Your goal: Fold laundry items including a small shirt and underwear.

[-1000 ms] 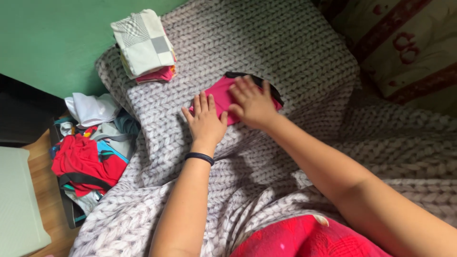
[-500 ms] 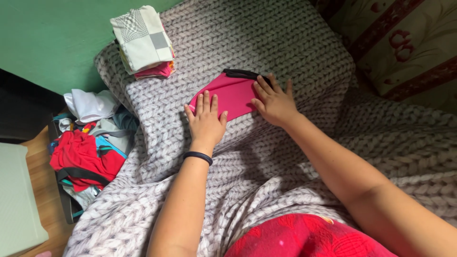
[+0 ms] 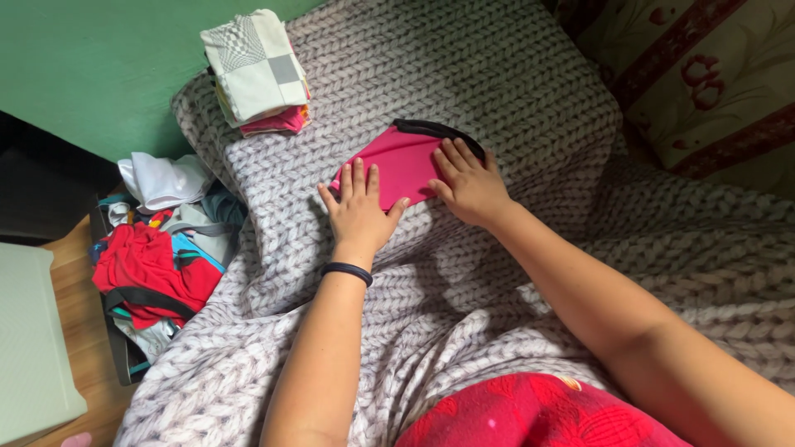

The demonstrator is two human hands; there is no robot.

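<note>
While both hands press flat, the pink garment (image 3: pixel 399 165) lies spread on the grey knitted blanket (image 3: pixel 513 91), a dark band along its far edge. Taking the garment as the landmark: the left hand (image 3: pixel 359 211) rests on its near left corner, fingers (image 3: pixel 358 178) straight and close together, palm down, gripping nothing; a black band (image 3: pixel 346 271) circles that wrist. The right hand (image 3: pixel 468 182) lies on the garment's right end, fingers (image 3: pixel 451 157) spread and flat, likewise closed on nothing. Beyond the garment and to its left, a stack of folded cloths (image 3: pixel 257 70) sits on the blanket, well apart from it. Further left, off the blanket's edge, a loose heap of clothes (image 3: pixel 157 248) in red, white and blue lies lower down. A patterned pillow (image 3: pixel 712 74) lies to the garment's far right.
</note>
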